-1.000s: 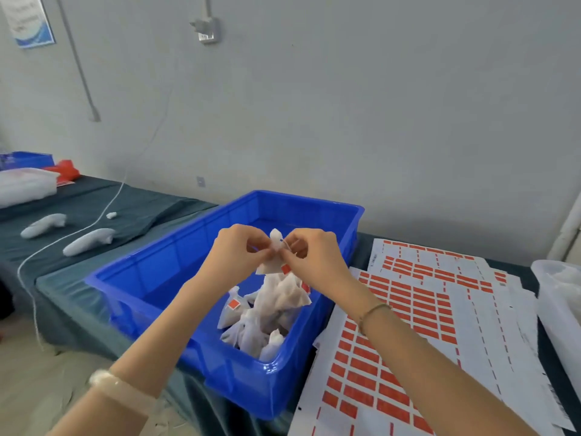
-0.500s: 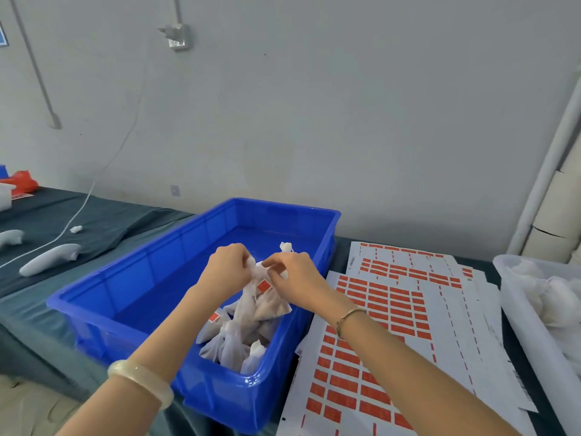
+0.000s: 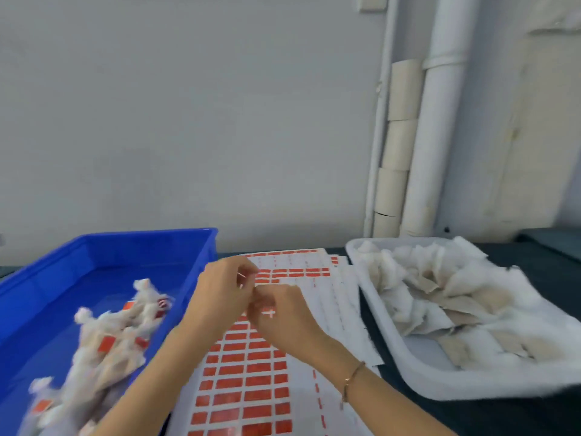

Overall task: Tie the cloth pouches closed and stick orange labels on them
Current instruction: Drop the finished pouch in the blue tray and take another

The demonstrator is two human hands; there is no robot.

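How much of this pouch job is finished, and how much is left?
Done: a pile of tied pouches with orange labels lies in the blue bin. In hand: the left hand and right hand meet over the label sheets; blur hides whether they hold anything. Left: the white tray is heaped with loose pouches showing no labels, and the sheets hold many labels.

A dark counter (image 3: 522, 418) carries a blue bin (image 3: 151, 236) left of the left hand (image 3: 220, 294), sheets of orange labels (image 3: 251, 388) under both hands, and a white tray (image 3: 440, 386) right of the right hand (image 3: 283, 322).
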